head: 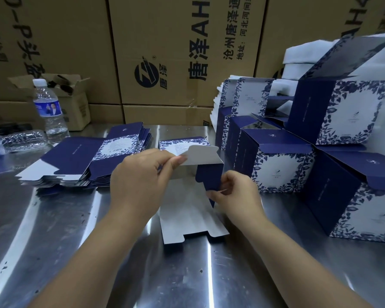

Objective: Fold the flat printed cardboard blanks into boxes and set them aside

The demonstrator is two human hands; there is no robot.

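Note:
A cardboard blank [191, 215], navy and floral outside and white inside, lies at the middle of the steel table with its white inner face up. My left hand [140, 174] pinches a white flap at the blank's far end and lifts it. My right hand [233, 194] pinches a navy side flap on the blank's right edge. A stack of flat blanks [87, 161] lies to the left. Several folded boxes [333, 134] with open lids stand and lie stacked on the right.
A water bottle [50, 110] stands at the back left beside a crushed clear bottle [20, 140]. A small open carton [71, 96] sits behind them. Large printed brown cartons [176, 52] wall off the back. The steel table [53, 230] shows bare metal in front.

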